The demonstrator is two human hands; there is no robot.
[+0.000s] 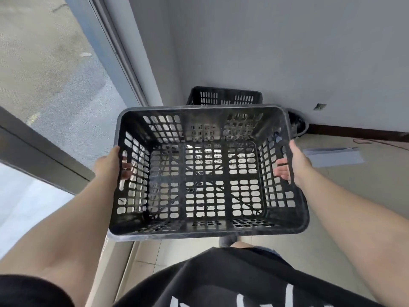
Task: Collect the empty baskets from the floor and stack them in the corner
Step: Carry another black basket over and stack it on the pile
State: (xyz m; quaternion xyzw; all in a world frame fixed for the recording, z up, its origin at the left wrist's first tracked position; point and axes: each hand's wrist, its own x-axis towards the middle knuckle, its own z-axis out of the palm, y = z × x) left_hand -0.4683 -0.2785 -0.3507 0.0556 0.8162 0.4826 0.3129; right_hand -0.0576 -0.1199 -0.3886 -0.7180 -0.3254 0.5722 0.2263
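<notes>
Two black slotted plastic baskets show here: the carried basket (208, 171) fills the middle of the frame, held level and open side up, and the corner basket (223, 96) sits on the floor just above it in the picture, against the grey wall (287, 52) where it meets the window frame (132, 69) running up the left side. Each hand grips one short end of the carried basket: the left hand (110, 165) at centre left has its fingers hooked in through the handle slot, and the right hand (292, 162) at centre right does likewise, fingertips showing inside the wall. It is empty, with pale floor (343, 196) visible through its grid. Judging from this, the carry is nearly over and nesting it into the corner basket comes next. The likely trouble is misalignment: the carried basket hides most of the one below, so a skewed or tilted descent could catch rim on rim and leave it perched crooked instead of seated. Fingers threaded through the slots could also get pinched between the two walls as they slide together. A dark round object (297, 122) at the wall's foot on the right, unclear what it is, could be knocked
</notes>
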